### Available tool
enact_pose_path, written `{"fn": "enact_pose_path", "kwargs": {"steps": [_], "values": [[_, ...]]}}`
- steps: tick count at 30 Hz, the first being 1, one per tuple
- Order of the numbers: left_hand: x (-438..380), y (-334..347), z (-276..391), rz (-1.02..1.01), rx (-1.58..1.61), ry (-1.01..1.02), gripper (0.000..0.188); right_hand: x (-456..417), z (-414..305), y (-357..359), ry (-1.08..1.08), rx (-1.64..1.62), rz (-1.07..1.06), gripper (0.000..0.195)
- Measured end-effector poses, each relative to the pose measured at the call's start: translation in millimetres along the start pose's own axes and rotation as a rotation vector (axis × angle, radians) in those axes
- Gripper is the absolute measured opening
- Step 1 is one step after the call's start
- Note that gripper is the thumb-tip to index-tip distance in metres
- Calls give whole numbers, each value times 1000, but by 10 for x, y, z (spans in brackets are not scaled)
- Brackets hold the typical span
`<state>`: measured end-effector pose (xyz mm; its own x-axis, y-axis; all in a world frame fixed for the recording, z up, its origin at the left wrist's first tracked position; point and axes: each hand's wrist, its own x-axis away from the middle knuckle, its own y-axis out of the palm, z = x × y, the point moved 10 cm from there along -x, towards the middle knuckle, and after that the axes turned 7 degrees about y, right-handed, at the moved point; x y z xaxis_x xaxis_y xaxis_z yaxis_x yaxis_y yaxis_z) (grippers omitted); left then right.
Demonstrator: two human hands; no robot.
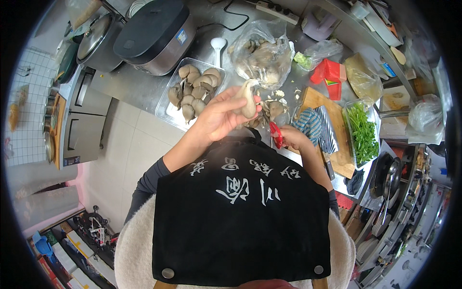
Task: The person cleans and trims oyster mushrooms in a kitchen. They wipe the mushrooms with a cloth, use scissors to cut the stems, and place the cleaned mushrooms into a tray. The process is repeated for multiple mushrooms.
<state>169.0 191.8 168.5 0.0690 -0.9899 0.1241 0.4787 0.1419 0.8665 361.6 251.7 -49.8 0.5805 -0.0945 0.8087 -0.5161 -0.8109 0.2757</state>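
Note:
My left hand (231,112) holds up an oyster mushroom (249,99), its pale stem side showing between fingers and thumb. Lower to the right, my right hand (294,137) grips a red-handled tool (275,135), probably scissors; its working end is hard to see. Loose mushroom pieces (276,108) and trimmings lie on the steel counter just beyond the right hand. A clear plastic tray (161,108) to the left of my left hand contains grey-brown oyster mushrooms (198,92). Farther back, a clear plastic bag (267,54) with more mushrooms rests on the counter.
A cleaver (327,133) and a blue-grey cloth (306,124) lie on a wooden cutting board (343,144) at right, beside a clear container of green herbs (362,133). A rice cooker (155,32), a white rice paddle (218,50) and red packaging (328,76) stand or lie behind.

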Motion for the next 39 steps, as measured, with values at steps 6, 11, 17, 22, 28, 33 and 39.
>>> {"fn": "enact_pose_path", "kwargs": {"steps": [6,11,17,22,28,33,39], "values": [[-16,-28,106,-2,13,52,31,429,-350,350,-232,2,-185,29],[24,142,332,101,-344,213,35,615,-656,234,-438,69,72,33],[90,293,397,134,-662,308,37,1541,-1510,619,-708,452,770,58],[116,406,389,144,-800,384,40,2019,-1815,1145,-936,616,860,60],[135,492,357,128,-788,376,37,2157,-1840,1139,-954,744,1020,58],[149,560,374,75,-717,472,30,2096,-1779,1078,-970,578,894,55],[163,596,433,82,-733,519,22,2120,-1789,1072,-932,522,868,52]]}}
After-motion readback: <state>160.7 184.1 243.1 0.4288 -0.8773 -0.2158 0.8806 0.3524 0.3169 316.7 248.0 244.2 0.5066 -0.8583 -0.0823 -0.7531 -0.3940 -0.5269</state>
